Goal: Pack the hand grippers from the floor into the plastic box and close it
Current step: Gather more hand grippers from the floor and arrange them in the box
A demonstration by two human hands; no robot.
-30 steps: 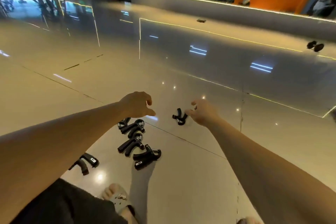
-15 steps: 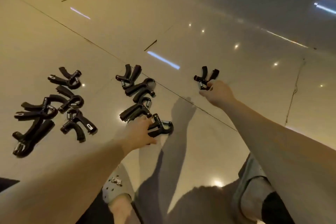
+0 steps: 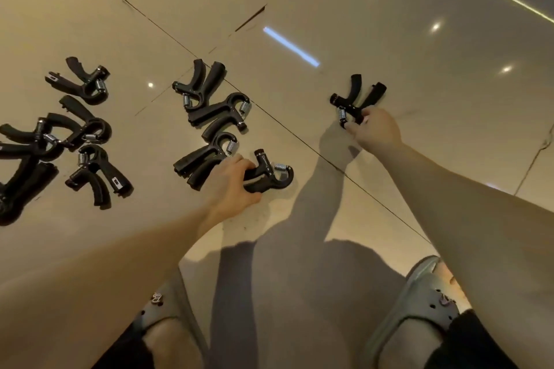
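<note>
Several black hand grippers with steel springs lie on the glossy beige floor. My left hand (image 3: 233, 186) grips the handles of the nearest hand gripper (image 3: 269, 175) in the middle cluster. My right hand (image 3: 376, 130) pinches the spring end of a lone hand gripper (image 3: 358, 97) further right. More of the middle cluster (image 3: 209, 105) lies just behind my left hand. Another group (image 3: 81, 132) is spread at the left edge. No plastic box is in view.
My two feet in grey clogs, the left clog (image 3: 166, 311) and the right clog (image 3: 419, 302), stand at the bottom of the view. Dark tile joints (image 3: 299, 138) cross the floor diagonally. Ceiling lights reflect on the tiles beyond the grippers.
The view has tilted further down and closer to the floor. Both hands came down onto the grippers: the left closed round the nearest one, the right took hold of the lone one.
</note>
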